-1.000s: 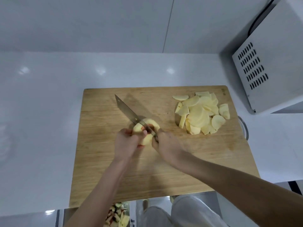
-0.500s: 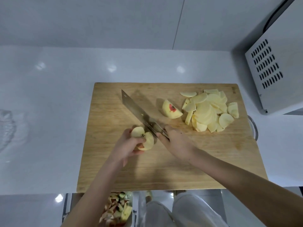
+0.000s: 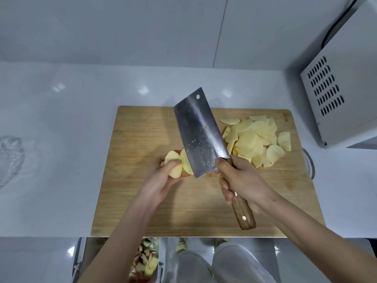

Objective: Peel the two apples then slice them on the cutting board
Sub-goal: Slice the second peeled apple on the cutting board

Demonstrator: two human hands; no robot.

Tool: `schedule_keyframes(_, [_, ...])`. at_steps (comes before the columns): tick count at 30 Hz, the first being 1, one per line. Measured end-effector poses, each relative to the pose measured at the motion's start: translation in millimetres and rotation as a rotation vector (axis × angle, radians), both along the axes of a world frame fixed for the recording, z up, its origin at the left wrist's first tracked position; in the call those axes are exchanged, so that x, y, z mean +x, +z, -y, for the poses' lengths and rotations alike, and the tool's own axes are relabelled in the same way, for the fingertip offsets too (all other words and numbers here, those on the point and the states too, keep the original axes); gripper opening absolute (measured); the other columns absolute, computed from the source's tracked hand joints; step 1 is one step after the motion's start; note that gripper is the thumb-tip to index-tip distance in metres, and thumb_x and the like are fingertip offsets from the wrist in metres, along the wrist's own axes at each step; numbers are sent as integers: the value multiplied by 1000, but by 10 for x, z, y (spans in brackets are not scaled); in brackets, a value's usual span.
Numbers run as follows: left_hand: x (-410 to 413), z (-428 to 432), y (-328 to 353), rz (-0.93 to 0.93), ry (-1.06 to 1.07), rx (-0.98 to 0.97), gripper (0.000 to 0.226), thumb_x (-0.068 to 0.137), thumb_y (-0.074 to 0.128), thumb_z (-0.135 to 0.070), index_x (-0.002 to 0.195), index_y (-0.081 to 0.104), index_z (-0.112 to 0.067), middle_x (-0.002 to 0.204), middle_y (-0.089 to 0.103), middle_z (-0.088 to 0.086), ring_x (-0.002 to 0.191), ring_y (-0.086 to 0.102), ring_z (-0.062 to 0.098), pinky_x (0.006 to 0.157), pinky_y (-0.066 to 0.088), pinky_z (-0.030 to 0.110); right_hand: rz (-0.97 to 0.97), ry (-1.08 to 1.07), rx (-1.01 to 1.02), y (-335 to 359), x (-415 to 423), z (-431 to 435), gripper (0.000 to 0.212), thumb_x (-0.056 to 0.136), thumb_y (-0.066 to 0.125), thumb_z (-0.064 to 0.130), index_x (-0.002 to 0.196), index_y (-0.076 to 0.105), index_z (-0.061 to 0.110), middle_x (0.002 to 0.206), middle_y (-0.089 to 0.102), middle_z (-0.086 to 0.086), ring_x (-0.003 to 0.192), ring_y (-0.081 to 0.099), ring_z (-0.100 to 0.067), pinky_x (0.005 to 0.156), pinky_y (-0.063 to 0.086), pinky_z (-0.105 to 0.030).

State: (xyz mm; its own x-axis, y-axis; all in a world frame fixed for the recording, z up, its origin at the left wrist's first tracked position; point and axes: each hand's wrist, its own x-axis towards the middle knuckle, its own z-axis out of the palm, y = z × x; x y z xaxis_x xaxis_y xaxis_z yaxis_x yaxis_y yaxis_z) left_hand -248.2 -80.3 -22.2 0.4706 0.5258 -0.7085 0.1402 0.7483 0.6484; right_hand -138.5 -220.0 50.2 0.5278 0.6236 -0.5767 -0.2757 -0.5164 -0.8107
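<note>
Raised off the wood since half a second ago, the cleaver (image 3: 201, 133) now hangs above the cutting board (image 3: 132, 180), its wet, broad flat side turned to the camera.

The right hand (image 3: 242, 180) has its fingers (image 3: 225, 185) wrapped tightly round the wooden handle just behind the blade, which slants up and to the left. The left hand (image 3: 161, 180) grips the apple half (image 3: 177, 163) near the middle of the board, thumb pressed on top and the other fingers curled beneath it. The apple half shows pale yellow flesh, a dark core spot and a strip of red skin along its lower edge. A heap of apple slices (image 3: 255, 139) lies on the board's far right part, partly behind the blade.
</note>
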Motion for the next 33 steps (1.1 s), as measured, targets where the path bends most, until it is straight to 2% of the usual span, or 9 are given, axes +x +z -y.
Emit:
schedule_keyframes(4, [84,83,80,139,86,-27,29,91,53,1,119,56,-6,111,67,14,89,70,23,65,58,33,48,13,26,48,31,121,23,99,45,21,82,48,5,43,41,-1,32,37,-15,35,36,-23])
schedule_keyframes(6, [130,107,104,173,78,6,25,91,54,-1,115,59,-8,107,69,13,89,71,22,67,58,34,59,16,41,49,46,164,23,99,45,20,81,48,5,43,41,-2,31,36,-15,34,36,-23])
schedule_keyframes(9, [201,144,161,168,73,84,14,93,57,-8,105,62,-12,97,72,8,84,71,18,63,57,29,69,32,54,53,58,209,23,98,46,20,80,47,7,42,41,-2,30,36,-16,34,35,-22])
schedule_keyframes(15, [284,204,188,168,52,206,12,93,58,-13,105,62,-12,92,73,5,81,70,16,66,58,30,110,57,49,81,93,269,22,99,44,17,78,47,9,42,42,-4,29,36,-16,34,33,-21])
schedule_keyframes(20, [356,213,212,166,-1,214,6,94,57,-15,97,62,-14,80,73,-1,71,69,11,59,56,25,107,79,13,147,155,264,23,98,43,17,80,47,3,41,40,-3,29,36,-16,35,35,-22])
schedule_keyframes(24, [381,197,194,176,-49,246,6,93,57,-15,97,62,-13,82,72,1,74,68,13,60,56,27,100,78,-13,160,181,265,25,98,44,17,78,46,3,42,39,-4,29,36,-15,34,35,-20])
schedule_keyframes(29, [452,308,149,157,96,215,20,93,60,-20,108,62,-8,85,70,4,72,64,13,65,56,30,211,42,37,21,48,262,36,99,43,16,64,40,8,38,40,-5,27,39,-17,35,35,-20])
schedule_keyframes(33, [455,218,128,111,-83,356,14,93,59,-19,104,62,-10,94,69,8,82,66,18,69,59,32,219,50,21,31,112,289,36,98,43,14,62,40,12,40,38,-5,27,38,-17,34,33,-21])
